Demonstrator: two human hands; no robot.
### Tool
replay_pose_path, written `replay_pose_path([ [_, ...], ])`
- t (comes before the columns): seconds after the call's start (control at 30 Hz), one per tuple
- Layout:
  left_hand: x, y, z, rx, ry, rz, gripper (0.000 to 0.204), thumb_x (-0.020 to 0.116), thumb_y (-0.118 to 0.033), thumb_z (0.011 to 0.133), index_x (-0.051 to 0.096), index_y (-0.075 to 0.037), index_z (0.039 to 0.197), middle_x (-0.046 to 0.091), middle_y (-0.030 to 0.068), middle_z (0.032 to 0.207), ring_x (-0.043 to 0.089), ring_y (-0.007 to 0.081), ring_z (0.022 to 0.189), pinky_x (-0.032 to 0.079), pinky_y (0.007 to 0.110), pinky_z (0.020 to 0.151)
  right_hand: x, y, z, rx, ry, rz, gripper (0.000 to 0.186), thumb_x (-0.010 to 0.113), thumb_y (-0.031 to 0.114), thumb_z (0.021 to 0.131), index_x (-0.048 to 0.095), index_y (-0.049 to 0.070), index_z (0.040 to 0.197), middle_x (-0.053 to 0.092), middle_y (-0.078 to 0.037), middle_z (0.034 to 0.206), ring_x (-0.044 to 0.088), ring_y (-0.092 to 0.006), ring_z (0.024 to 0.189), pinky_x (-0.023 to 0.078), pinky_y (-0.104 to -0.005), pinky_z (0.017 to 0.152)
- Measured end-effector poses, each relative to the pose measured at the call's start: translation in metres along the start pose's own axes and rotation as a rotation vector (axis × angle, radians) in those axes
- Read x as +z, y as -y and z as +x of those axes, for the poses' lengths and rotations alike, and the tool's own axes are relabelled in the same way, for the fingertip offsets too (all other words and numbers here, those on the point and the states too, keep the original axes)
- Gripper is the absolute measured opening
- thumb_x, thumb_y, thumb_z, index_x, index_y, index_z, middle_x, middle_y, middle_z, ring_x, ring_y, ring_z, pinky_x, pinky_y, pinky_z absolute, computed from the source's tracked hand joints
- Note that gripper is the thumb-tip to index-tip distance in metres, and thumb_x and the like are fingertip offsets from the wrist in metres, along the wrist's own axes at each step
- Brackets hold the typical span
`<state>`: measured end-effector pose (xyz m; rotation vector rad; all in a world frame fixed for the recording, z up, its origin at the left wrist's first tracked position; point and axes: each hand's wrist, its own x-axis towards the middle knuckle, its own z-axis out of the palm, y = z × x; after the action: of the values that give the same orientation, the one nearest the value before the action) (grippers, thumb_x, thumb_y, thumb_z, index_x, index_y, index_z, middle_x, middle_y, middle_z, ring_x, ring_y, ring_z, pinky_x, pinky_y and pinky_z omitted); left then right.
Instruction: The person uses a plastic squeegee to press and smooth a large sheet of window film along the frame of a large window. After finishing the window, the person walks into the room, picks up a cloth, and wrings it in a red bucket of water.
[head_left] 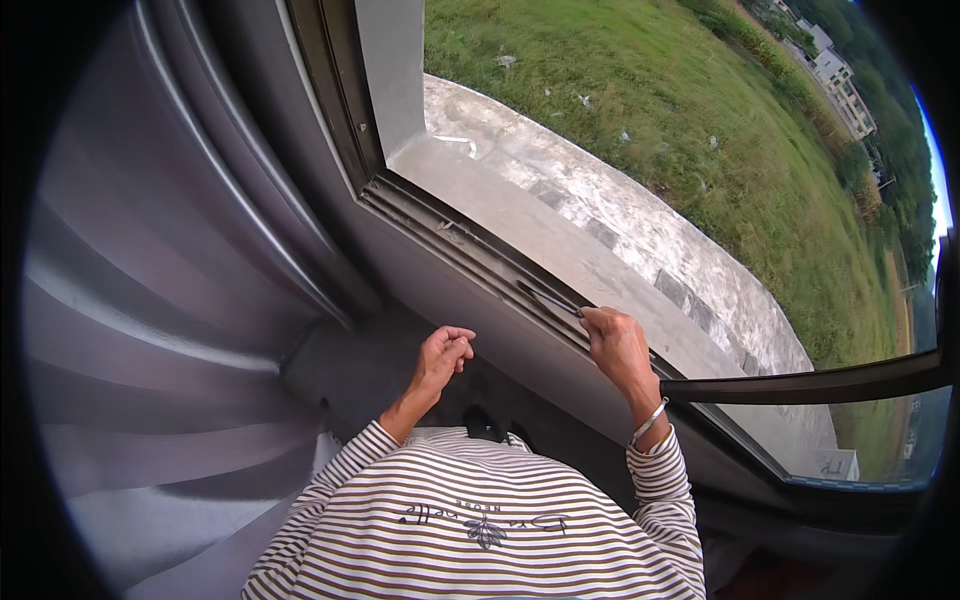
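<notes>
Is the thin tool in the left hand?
No, the right hand grips the thin tool at the window track, while the left hand hangs apart from it.

Brown-and-white striped shirt (450, 562), dark flower print (486, 533).
Window frame (345, 100) dark brown; thin tool (550, 299) dark; bracelet (652, 421) silver; grass (650, 120) green.

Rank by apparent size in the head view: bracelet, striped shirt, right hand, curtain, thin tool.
1. curtain
2. striped shirt
3. right hand
bracelet and thin tool: smallest, too close to rank; fingers partly hide the tool.
</notes>
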<state>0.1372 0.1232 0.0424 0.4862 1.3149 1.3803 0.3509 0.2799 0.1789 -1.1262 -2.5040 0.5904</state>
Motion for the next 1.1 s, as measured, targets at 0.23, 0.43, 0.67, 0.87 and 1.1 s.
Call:
replay_pose_path([
  [0.23,0.049,-0.02,-0.004,0.343,0.086,0.309,0.017,0.057,-0.008,0.092,0.064,-0.002,0.107,0.063,0.0039,0.09,0.061,0.0109,0.08,0.05,0.024,0.067,0.068,0.017,0.07,-0.16,-0.02,0.099,0.011,0.057,0.003,0.082,0.052,-0.003,0.075,0.057,-0.023,0.073,0.056,-0.0437,0.074,0.044,-0.0474,0.063],
  [0.43,0.061,-0.034,-0.009,0.509,0.257,0.533,0.018,0.058,-0.006,0.091,0.067,-0.004,0.107,0.063,0.0079,0.102,0.063,0.0161,0.089,0.051,0.027,0.074,0.051,0.043,0.068,-0.175,-0.117,0.134,0.011,0.058,0.011,0.087,0.064,0.002,0.089,0.061,-0.017,0.077,0.06,-0.0391,0.07,0.046,-0.0449,0.059],
  [0.67,0.046,-0.001,-0.012,0.262,0.213,0.416,0.018,0.056,-0.007,0.092,0.066,0.0,0.106,0.068,0.0082,0.093,0.066,0.0139,0.084,0.053,0.026,0.076,0.009,0.005,-0.081,0.074,-0.069,0.107,0.026,0.067,0.009,0.085,0.069,0.012,0.111,0.059,-0.009,0.073,0.059,-0.0264,0.061,0.046,-0.0369,0.054],
  [0.87,0.047,-0.005,-0.011,0.238,0.215,0.422,0.019,0.054,-0.008,0.093,0.065,0.001,0.106,0.069,0.0074,0.092,0.065,0.0124,0.082,0.053,0.026,0.074,0.046,-0.006,-0.094,0.025,-0.157,-0.025,0.033,0.069,0.001,0.081,0.069,0.013,0.111,0.057,-0.009,0.072,0.058,-0.024,0.06,0.045,-0.033,0.054],
  [1.1,0.022,0.002,-0.009,0.141,0.192,0.399,0.021,0.055,-0.01,0.093,0.065,0.0,0.109,0.069,0.008,0.094,0.065,0.0123,0.082,0.053,0.025,0.075,0.044,0.032,-0.041,-0.167,-0.237,0.014,0.033,0.07,0.003,0.077,0.07,0.014,0.108,0.055,-0.007,0.069,0.057,-0.0233,0.06,0.043,-0.0339,0.051],
])
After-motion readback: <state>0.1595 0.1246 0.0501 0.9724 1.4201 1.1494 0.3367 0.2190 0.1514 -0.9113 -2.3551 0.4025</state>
